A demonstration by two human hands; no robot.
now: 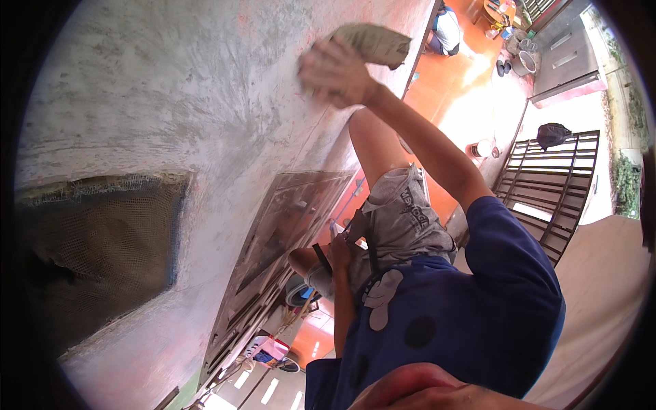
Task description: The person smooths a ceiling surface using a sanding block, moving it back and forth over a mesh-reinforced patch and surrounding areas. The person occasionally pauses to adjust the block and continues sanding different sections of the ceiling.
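Observation:
My right hand [335, 74], blurred by motion, presses a worn, curled sheet of sandpaper [378, 45] against the wall. The sheet's brownish-grey back, with print on it, sticks out past my fingers. The wall [157, 96] is grey and white, streaked and patchy with traces of pink. My left hand [338, 253] is low by my lap, next to my grey shorts [400, 212]. Its fingers are curled near a dark strap and a small dark object; what exactly it holds is not clear.
A mesh-covered opening [109, 239] is in the wall at left. Framed panels [280, 225] lean below the wall. Another person [447, 33] is at the far top. A barred metal gate [550, 174] carries a dark bag [552, 135]. A bucket [524, 63] stands beyond.

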